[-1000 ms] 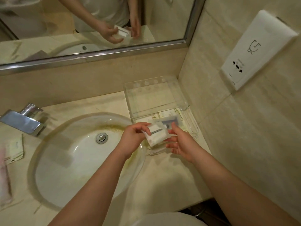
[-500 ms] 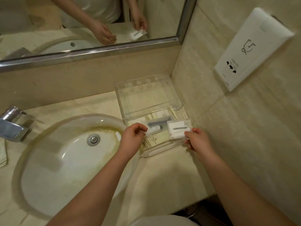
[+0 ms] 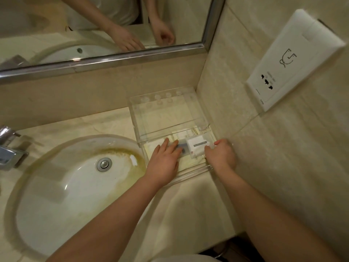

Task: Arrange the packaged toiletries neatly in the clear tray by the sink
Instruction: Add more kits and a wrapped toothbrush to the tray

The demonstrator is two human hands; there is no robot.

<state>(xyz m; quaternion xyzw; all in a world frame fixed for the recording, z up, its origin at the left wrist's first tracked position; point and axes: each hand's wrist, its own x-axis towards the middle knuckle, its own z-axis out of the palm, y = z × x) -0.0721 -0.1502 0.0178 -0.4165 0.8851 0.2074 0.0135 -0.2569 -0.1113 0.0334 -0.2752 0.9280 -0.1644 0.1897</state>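
Observation:
The clear tray [image 3: 166,112] sits in the counter's back right corner, beside the sink. Its front section holds flat cream packets [image 3: 186,133], a grey-labelled packet [image 3: 182,146] and, on top at the right, a white packet [image 3: 196,145]. My left hand [image 3: 164,161] lies flat with its fingers spread on the packets at the tray's left. My right hand [image 3: 221,157] is at the tray's right end, thumb and curled fingers pinching the white packet's right edge. The tray's raised back section is bare.
The white sink basin [image 3: 66,186] with its drain [image 3: 104,164] fills the left of the counter. A chrome faucet [image 3: 7,148] stands at the far left. A wall socket plate [image 3: 292,59] hangs on the right wall, and a mirror [image 3: 94,25] runs along the back.
My right hand has carried the white packet from above the sink's edge into the tray's right side. My left hand let go of it, opened and now lies flat on the packets.

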